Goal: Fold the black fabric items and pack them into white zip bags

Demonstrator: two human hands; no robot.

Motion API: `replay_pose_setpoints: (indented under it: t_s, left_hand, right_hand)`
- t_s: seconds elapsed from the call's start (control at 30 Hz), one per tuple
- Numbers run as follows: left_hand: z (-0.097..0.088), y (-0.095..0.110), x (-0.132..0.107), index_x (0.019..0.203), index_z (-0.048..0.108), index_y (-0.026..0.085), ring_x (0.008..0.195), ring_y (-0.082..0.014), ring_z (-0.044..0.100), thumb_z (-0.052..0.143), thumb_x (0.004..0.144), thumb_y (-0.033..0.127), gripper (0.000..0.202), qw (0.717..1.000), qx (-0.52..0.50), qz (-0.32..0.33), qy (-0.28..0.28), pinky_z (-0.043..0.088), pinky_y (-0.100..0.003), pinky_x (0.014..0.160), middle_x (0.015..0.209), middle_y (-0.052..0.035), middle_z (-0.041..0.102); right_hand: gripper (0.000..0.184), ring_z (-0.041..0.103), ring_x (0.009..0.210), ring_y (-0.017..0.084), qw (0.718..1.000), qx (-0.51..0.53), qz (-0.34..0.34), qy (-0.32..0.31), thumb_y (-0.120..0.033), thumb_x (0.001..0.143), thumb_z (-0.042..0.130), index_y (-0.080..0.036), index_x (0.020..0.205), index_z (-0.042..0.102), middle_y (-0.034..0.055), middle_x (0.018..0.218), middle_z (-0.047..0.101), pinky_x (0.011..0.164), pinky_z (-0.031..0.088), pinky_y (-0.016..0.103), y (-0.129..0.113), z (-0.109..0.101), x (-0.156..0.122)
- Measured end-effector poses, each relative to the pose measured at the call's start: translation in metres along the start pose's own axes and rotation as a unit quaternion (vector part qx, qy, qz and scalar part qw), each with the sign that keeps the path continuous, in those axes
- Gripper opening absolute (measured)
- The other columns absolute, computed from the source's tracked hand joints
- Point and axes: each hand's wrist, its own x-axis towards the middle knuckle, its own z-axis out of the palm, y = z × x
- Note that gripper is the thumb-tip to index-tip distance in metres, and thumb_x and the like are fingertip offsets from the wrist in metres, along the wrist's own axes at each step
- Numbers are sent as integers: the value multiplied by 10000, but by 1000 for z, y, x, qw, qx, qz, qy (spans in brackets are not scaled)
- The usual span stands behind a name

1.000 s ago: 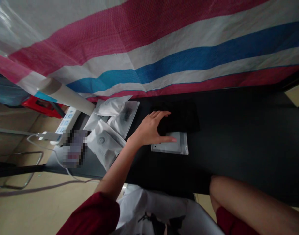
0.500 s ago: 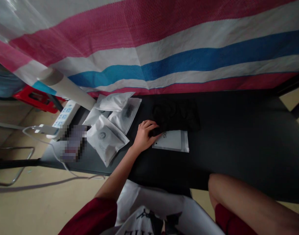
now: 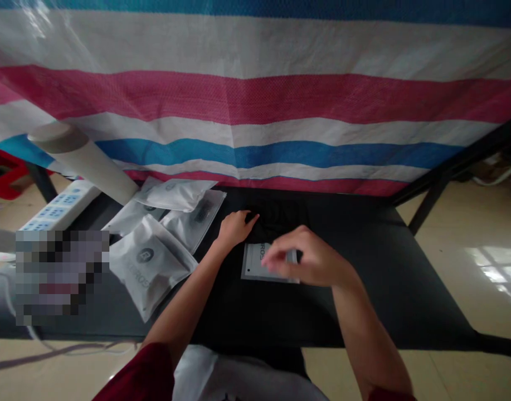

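Note:
My left hand (image 3: 236,229) is curled at the near edge of a folded black garment (image 3: 282,214), its fingers pressing into the cloth. The garment lies on a black table (image 3: 247,317) and barely stands out from it. My right hand (image 3: 305,259) is slightly blurred and is over a flat, clear-edged white plastic bag (image 3: 253,262) printed with dark lettering. Its fingertips cover the bag's right part, and I cannot tell whether they pinch it.
To the left lie several white plastic pouches, including a printed one (image 3: 149,267) and one with a dark item inside (image 3: 194,220). Beyond them stand a white power strip (image 3: 58,209) and a beige tube (image 3: 82,159). A striped woven tarp (image 3: 255,100) hangs behind the table.
My head has turned, levelling the view. My right hand has moved from the lower right onto the white bag. My left hand stays curled at the garment's edge, having closed from its earlier spread pose.

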Motion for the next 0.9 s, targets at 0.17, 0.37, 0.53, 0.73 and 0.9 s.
replay_pose_setpoints:
  t_s: [0.17,0.37,0.53,0.73,0.9]
  left_hand:
    - [3,-9,-6,1137,676,165,930,-329,694,370,972,540,512,998,38,-44,6,511,-372,747,985,-163,727]
    - [-3,-9,-14,972,661,170,845,-342,698,360,961,554,488,994,51,-93,3,516,-385,672,887,-152,717]
    - [5,-14,-11,1147,558,157,884,-286,676,445,934,552,463,987,-5,-54,148,520,-376,786,914,-111,683]
    - [23,-29,-2,1369,401,27,1137,-349,577,557,887,346,599,987,-21,-7,158,449,-475,984,1208,-231,610]
    - [17,-36,4,1342,493,72,1118,-337,606,643,781,254,608,988,-129,-44,68,475,-439,963,1203,-201,643]
  right_hand:
    - [162,679,700,180,930,-276,180,160,-298,867,611,-222,824,747,31,764,739,617,425,266,72,-3,26]
    - [135,694,699,200,901,-296,238,207,-345,822,642,-249,788,729,18,741,735,598,447,273,112,-3,8]
    - [287,685,717,188,880,-206,221,365,-447,809,640,-218,973,693,39,879,740,685,506,298,127,-8,6]
    - [671,689,802,222,870,-199,282,352,-453,705,730,-178,1281,526,97,1106,697,729,528,355,146,-12,2]
    - [810,688,915,271,850,-249,312,344,-421,622,809,-154,1317,490,145,1119,677,787,532,386,153,-15,-4]
